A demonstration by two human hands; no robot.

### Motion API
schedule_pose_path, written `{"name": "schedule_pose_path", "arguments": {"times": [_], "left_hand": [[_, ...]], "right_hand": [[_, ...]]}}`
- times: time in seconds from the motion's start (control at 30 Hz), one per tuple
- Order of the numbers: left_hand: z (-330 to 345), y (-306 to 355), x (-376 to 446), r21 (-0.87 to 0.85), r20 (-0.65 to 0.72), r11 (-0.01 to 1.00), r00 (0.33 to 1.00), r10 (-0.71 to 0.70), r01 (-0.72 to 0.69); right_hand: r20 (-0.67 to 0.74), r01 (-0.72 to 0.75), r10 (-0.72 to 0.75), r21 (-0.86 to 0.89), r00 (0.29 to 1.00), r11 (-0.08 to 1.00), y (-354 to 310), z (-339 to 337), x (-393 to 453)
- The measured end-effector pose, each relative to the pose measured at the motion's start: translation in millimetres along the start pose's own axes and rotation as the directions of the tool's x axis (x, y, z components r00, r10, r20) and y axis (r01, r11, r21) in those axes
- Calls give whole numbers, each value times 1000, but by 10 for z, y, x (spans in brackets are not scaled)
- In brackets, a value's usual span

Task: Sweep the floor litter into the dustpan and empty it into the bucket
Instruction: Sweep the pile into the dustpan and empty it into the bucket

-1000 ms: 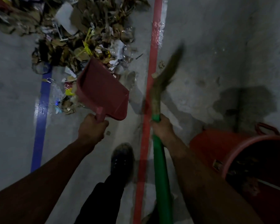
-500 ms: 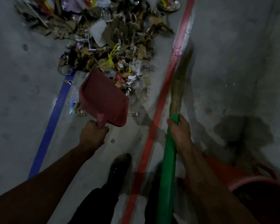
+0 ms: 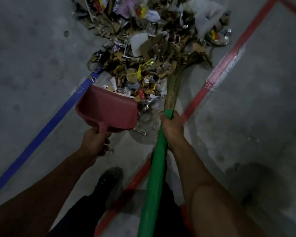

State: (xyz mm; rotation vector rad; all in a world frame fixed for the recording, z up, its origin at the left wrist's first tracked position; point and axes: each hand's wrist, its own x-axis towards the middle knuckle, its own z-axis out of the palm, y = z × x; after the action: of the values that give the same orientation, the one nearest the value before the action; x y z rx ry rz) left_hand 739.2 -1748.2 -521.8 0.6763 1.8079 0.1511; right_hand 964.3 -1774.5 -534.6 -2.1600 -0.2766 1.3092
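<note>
Grey concrete floor [image 3: 32,69] fills the view, w/ a blue painted stripe [image 3: 46,127] running diagonally at left and a red painted stripe [image 3: 229,65] at right, which turns a corner top right. Dark stain [image 3: 260,183] on the floor lower right.

Big heap of floor litter [image 3: 154,48] lies btwn the two stripes at top centre: torn brown cardboard, white paper, yellow and red wrappers, clear plastic bits. Its left edge covers the top end of the blue stripe.

Long broom w/ green plastic handle and straw-coloured bristles [image 3: 156,177] runs from bottom centre up into the heap; bristle tips fan out in the litter's right side. Right hand [image 3: 173,129] grips it w/ fingers wrapped fully round the top of the green part, just below the bristles.

Dull red plastic dustpan [image 3: 108,112] is tilted, its open mouth at the near edge of the litter, touching or just short of it: can't tell which. Nothing visible inside the pan. Left hand [image 3: 95,144] holds its short handle in a closed fist, fingers curled round.

Black shoe [image 3: 109,182] on the floor btwn the forearms, near the red stripe; dark trouser leg [image 3: 79,216] below it.

Small sliver of red-orange [image 3: 184,212] shows behind the right forearm at bottom; can't tell what it is.
</note>
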Motion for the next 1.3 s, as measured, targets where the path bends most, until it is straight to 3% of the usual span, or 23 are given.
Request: {"name": "schedule_pose_path", "arguments": {"times": [0.2, 0.4, 0.6, 0.7, 0.9, 1.03, 1.13, 1.2, 1.3], "left_hand": [[53, 76, -273, -164, -126, 985, 989, -72, 51], [33, 22, -460, -347, -177, 933, 970, -168, 98], [-121, -269, -546, -374, -247, 923, 949, -194, 91], [-228, -466, -562, -368, -281, 924, 936, -214, 101], [-397, -908, -589, -384, -331, 915, 907, -262, 124], [-449, -1153, -625, -396, -361, 903, 876, -321, 168], [-464, -1334, -650, -398, -354, 893, 862, -362, 211], [-457, -1447, -653, -390, -352, 892, 858, -374, 228], [-433, -1565, -644, -389, -360, 892, 854, -376, 229]], "right_hand": [[28, 134, -133, -27, 991, 991, -282, -370, -255], [168, 257, -239, -94, 956, 962, -562, -482, -309], [384, 281, -208, -145, 900, 949, -777, -343, -351], [530, 338, -190, -197, 826, 920, -816, -223, -342], [756, 511, -5, -437, 654, 740, -512, 114, -307], [837, 742, 97, -527, 539, 414, -33, 207, -242], [830, 776, 250, -556, 498, 297, 342, 145, -236], [812, 767, 341, -571, 474, 294, 547, 98, -203], [767, 741, 393, -621, 507, 255, 682, 46, -58]]}}
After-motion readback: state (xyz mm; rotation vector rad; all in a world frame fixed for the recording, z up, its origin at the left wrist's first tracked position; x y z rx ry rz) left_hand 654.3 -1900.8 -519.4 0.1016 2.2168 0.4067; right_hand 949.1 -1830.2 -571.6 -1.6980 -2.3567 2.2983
